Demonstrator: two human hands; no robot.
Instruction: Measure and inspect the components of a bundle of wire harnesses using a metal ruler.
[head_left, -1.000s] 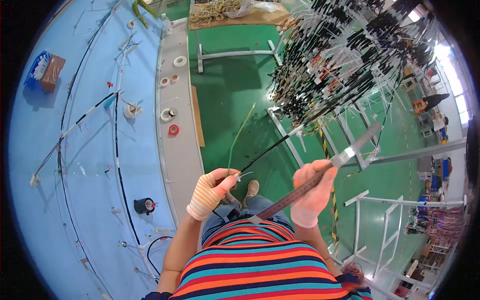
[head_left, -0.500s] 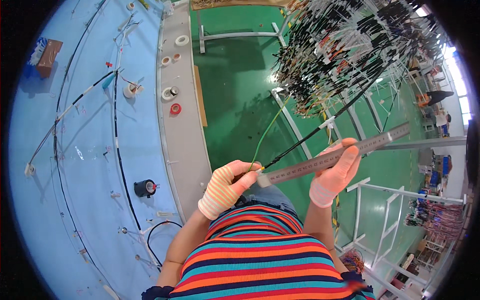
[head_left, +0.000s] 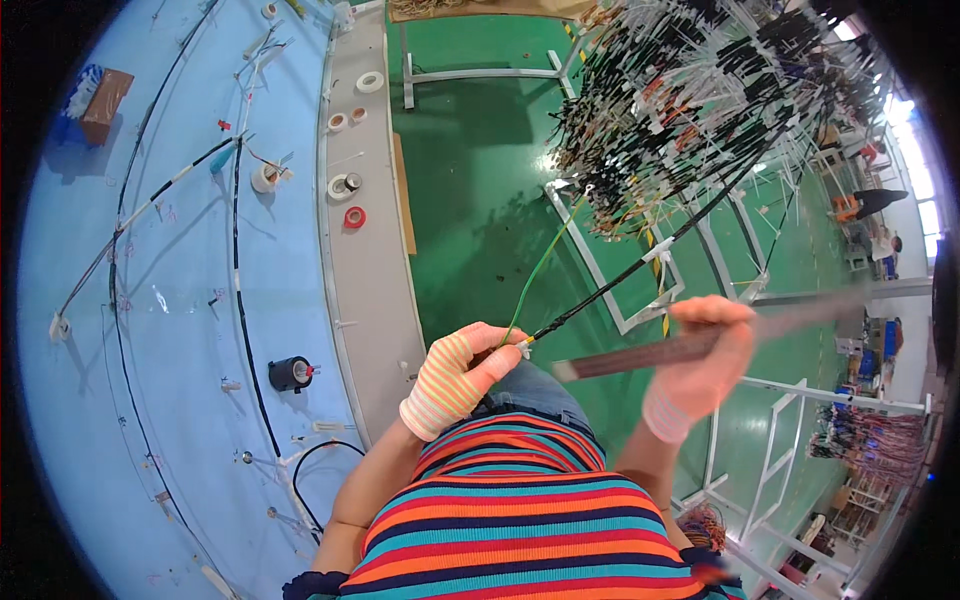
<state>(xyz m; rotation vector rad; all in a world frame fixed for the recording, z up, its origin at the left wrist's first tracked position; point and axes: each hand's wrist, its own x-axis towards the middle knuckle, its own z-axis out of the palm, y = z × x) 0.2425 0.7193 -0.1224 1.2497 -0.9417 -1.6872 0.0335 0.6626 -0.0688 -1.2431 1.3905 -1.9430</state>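
My left hand [head_left: 458,377], in a striped glove, is closed on the end of a black taped wire harness [head_left: 590,300] in front of my waist. From the same grip a thin green wire [head_left: 535,268] curves up and away, ending in a small terminal. The harness runs up to the right, with a white tie or tape [head_left: 658,250] partway along. My right hand [head_left: 705,360], also gloved, grips a steel ruler [head_left: 640,357] at its middle. Motion blurs both this hand and the ruler, whose near end is apart from the harness.
At left stands a blue harness board [head_left: 180,320] with routed black cables [head_left: 240,300] and a round black holder [head_left: 290,374]. Tape rolls [head_left: 354,217] lie on its grey ledge [head_left: 375,300]. A dense bundle of hanging harnesses [head_left: 680,110] and metal frames [head_left: 590,260] stand right.
My right hand has moved right with the ruler, drawing the ruler's end away from the harness end. My left hand keeps its grip and has barely moved.
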